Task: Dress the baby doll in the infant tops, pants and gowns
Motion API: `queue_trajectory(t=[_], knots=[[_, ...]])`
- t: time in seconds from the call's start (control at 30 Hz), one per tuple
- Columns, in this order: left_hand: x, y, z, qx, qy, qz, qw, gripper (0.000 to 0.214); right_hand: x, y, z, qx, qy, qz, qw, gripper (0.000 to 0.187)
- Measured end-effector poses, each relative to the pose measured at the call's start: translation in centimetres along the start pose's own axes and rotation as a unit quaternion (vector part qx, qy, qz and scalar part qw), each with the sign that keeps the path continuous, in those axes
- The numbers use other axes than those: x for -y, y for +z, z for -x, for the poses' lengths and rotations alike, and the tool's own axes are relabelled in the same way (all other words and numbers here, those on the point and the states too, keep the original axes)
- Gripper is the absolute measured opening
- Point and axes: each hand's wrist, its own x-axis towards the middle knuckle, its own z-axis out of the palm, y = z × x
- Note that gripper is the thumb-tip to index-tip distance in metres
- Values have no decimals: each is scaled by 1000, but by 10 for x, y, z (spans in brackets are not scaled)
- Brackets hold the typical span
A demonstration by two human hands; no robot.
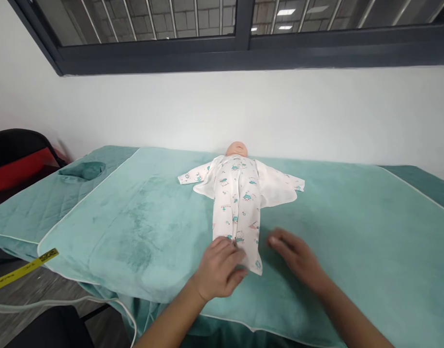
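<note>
In the head view, a doll (237, 149) in a white printed garment (236, 193) lies on the green cover (153, 232) of a bed, near the middle of its width. Its long axis runs almost straight away from the person: the head points to the white wall (171, 111) at the far edge, and the garment's lower end points back toward the person, drifting slightly to the right. The two sleeves (196, 175) spread out to either side, roughly crosswise to that axis, each angling a little toward the person, with plain white flaps (278, 192) of cloth beside them.

The left hand (222, 268) lies over the left part of the garment's lower end, fingers curled; whether they pinch the cloth cannot be told. The garment's lower right corner shows past the fingertips. The right hand (296, 253), slightly blurred, is just to the right of the garment and apart from it, its fingers loosely bent and nothing in its grasp.

A yellow strip (24, 270) and a pale cable (62, 303) show at the left.
</note>
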Motion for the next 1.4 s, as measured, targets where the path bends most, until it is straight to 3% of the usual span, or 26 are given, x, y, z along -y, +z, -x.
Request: queue_trajectory(t=[0.07, 0.1, 0.17, 0.23, 0.3, 0.4, 0.47, 0.57, 0.77, 0.93, 1.17, 1.4], knots=[[7, -1, 0, -77, -103, 15, 992, 21, -15, -2, -29, -112, -17, 95, 989, 13], [12, -1, -1, -119, -169, 8, 978, 22, -23, 0, -43, -132, -35, 141, 981, 15], [27, 0, -6, -155, -282, -38, 946, 21, -36, 4, -67, -117, -68, 198, 971, 24], [47, 2, -13, -111, -325, -108, 933, 21, -46, 9, -82, -79, -91, 228, 966, 28], [69, 4, -23, -40, -329, -177, 927, 27, -53, 11, -87, -57, -104, 249, 961, 28], [99, 7, -40, 56, -336, -261, 903, 34, -55, 9, -84, -72, -96, 272, 955, 25], [112, 8, -50, 119, -309, -288, 899, 36, -53, 8, -80, -81, -96, 281, 951, 24], [121, 9, -59, 178, -243, -287, 909, 42, -50, 7, -77, -40, -133, 284, 949, 27], [123, 9, -62, 184, -200, -242, 932, 51, -49, 15, -90, 28, -189, 278, 941, 29], [124, 9, -61, 151, -226, -212, 939, 45, -37, 27, -106, -5, -151, 291, 945, 25], [119, 7, -65, 146, -237, -174, 944, 55, -33, 28, -108, -23, -112, 309, 944, 22], [116, 8, -65, 153, -259, -161, 940, 55, -37, 24, -104, -23, -146, 249, 957, 27]])
